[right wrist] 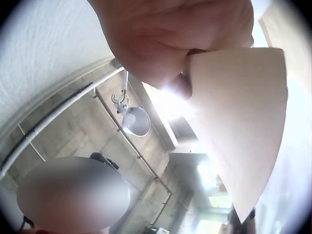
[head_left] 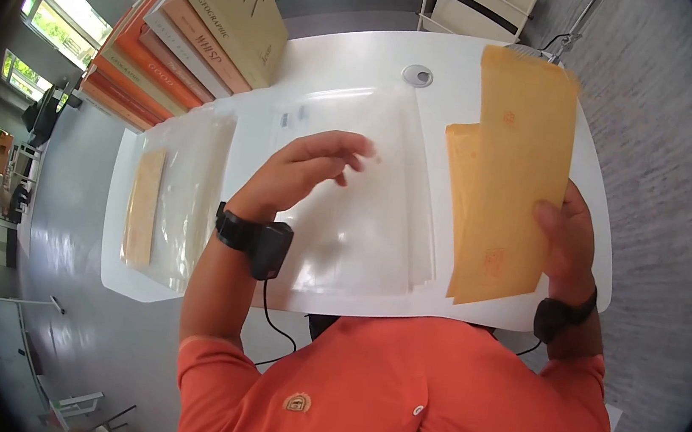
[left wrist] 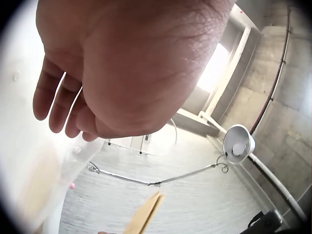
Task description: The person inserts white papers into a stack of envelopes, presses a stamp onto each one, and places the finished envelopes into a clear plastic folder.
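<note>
My right hand grips a long tan kraft paper envelope by its right edge, thumb lying over the front face. Small red print marks show on it. In the right wrist view this envelope is raised and slightly bowed, its edge pinched by the thumb. More kraft envelopes lie partly hidden beneath it on the table's right side. Over the clear plastic bags in the middle hovers my left hand, holding nothing. Its fingers are loosely bent, as the left wrist view also shows of the hand.
Clear plastic bags with a kraft strip lie at the left of the white table. A row of upright books stands at the back left. Near the back edge is a round cable grommet.
</note>
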Demonstrator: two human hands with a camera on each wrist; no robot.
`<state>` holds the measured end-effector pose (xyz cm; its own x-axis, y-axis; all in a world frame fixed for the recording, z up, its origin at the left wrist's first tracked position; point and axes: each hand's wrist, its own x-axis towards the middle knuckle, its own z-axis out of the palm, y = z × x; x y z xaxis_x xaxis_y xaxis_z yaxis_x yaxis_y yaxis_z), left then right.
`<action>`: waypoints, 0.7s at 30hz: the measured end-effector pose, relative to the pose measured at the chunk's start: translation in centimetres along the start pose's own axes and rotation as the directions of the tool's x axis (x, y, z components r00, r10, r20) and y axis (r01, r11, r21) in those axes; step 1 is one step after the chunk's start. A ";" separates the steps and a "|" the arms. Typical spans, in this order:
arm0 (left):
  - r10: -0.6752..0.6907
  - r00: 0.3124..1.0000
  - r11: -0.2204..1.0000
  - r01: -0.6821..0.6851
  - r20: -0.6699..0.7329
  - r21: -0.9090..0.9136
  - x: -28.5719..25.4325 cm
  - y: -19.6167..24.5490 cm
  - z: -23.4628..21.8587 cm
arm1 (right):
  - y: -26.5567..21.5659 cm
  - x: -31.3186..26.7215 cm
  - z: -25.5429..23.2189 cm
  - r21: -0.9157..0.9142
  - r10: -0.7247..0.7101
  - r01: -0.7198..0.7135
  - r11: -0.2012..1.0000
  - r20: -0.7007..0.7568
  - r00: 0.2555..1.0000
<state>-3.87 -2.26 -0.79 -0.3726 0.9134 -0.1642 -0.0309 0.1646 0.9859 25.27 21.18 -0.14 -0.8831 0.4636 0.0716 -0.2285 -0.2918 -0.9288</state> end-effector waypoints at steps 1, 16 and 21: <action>0.115 0.989 0.993 -0.117 0.098 0.015 0.6 0.3 0.8 | 0.4 0.6 1.0 -0.001 0.002 -0.002 1.000 0.002 1.000; 0.331 0.871 0.170 -0.433 0.362 0.885 1.4 -3.5 1.4 | 6.8 5.6 2.1 -0.095 0.252 -0.249 0.964 0.019 0.968; 0.199 0.898 0.145 -0.422 0.392 0.895 1.8 -2.4 2.3 | 4.9 4.8 1.5 -0.535 0.240 -0.235 0.811 -0.062 0.969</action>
<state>-2.34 -0.20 -3.48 0.0224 0.9991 0.0361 0.9827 -0.0287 0.1831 19.33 20.75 -3.79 -0.8850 0.4310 -0.1761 0.2417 0.1020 -0.9650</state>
